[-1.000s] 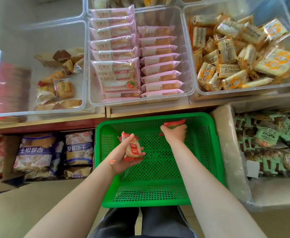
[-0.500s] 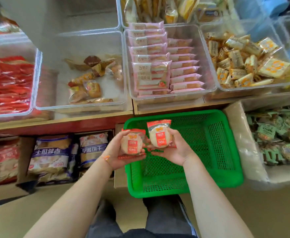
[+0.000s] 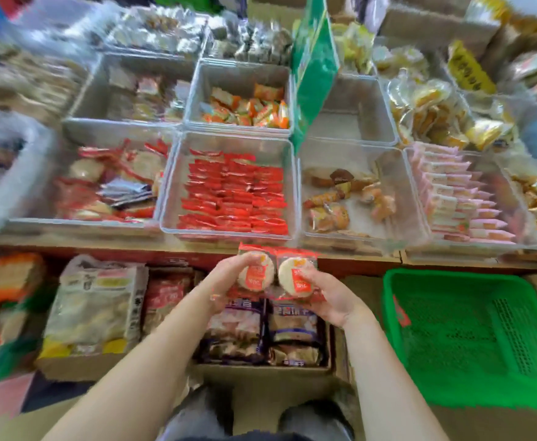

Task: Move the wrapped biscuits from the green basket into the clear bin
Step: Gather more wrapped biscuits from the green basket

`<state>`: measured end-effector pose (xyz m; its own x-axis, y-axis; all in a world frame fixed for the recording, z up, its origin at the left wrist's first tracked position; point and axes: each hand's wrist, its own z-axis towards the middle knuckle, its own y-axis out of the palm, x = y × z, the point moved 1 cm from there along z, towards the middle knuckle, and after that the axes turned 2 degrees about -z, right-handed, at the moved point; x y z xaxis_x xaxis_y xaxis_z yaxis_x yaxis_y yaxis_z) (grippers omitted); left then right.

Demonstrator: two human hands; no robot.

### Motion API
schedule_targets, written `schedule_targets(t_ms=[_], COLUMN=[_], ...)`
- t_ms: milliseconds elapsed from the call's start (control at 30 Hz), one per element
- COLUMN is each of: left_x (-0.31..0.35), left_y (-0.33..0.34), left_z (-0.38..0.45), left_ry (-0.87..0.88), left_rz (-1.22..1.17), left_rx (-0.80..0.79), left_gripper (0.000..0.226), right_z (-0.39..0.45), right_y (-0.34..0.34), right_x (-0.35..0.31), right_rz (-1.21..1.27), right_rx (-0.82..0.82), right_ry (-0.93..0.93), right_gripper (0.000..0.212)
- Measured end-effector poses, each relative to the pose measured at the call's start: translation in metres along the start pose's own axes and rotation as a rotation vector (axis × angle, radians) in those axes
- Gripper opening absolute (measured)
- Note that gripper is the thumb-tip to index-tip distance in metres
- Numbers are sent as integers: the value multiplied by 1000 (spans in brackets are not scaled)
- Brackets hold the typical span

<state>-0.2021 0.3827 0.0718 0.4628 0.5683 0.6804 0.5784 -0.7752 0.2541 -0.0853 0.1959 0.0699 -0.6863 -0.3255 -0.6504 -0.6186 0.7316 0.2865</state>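
Blurred shop shelf (image 3: 197, 241) of clear bins, one (image 3: 229, 192) packed with red packets. Green basket (image 3: 471, 338) low right, apart. Left hand (image 3: 225, 281), right hand (image 3: 327, 297): fingers curled round one wrapped biscuit (image 3: 256, 272) and another (image 3: 296, 276), side by side below the bins.

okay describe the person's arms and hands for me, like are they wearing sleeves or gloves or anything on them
Both forearms are bare up to the bottom edge of the frame: no sleeves and no gloves in view. The left hand and the right hand are bare too. No watch or ring can be made out. A small orange fleck shows by the left wrist, too blurred to identify.
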Motion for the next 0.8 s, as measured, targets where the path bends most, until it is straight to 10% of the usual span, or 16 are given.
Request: schedule_targets(t_ms=[500,800], left_x=[164,196], left_y=[-98,-130], left_z=[75,164], left_ry=[639,811], left_rz=[563,1302], left_rx=[373,445], left_gripper=[13,18], right_z=[104,179], right_y=[85,87], right_x=[-122,-189], right_rz=[-333,-1273], right_rx=[543,942], right_ry=[-336,-697], right_gripper=[23,7])
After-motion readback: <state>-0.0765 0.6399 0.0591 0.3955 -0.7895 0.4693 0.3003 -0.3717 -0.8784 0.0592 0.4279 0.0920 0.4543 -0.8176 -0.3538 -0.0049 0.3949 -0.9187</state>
